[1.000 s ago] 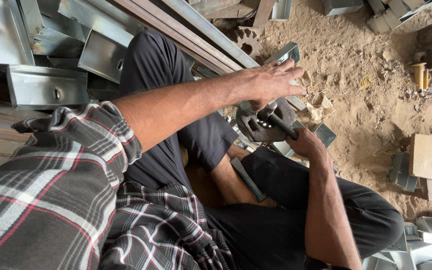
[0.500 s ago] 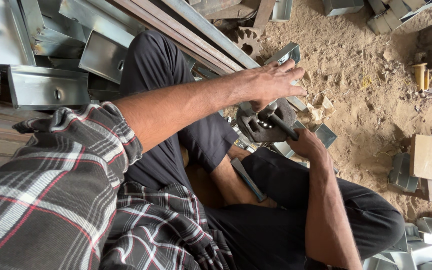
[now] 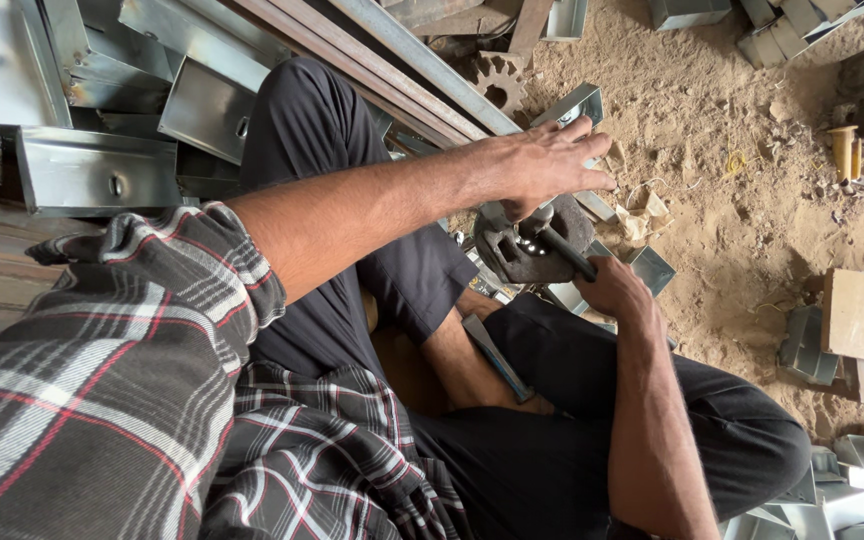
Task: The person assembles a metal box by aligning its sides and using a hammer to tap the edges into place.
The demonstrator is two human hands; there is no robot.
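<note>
Hardly shifted since half a second ago: left hand (image 3: 542, 165) still spread flat, fingers (image 3: 592, 183) released, pressing a bent galvanised bracket (image 3: 577, 105) onto the dark iron block (image 3: 532, 250) between the knees, above the sandy floor (image 3: 732, 200). Right hand (image 3: 617, 290) clenched round the black lever handle (image 3: 562, 250). Best kept steady: bracket seated square, left fingertips clear of the block's working edge, lever pulled smoothly.

The left hand (image 3: 542, 165) reaches across the upper middle of the frame, palm down, fingers spread. The right hand (image 3: 617, 290) sits just below it, fist closed, forearm running toward lower right.
</note>
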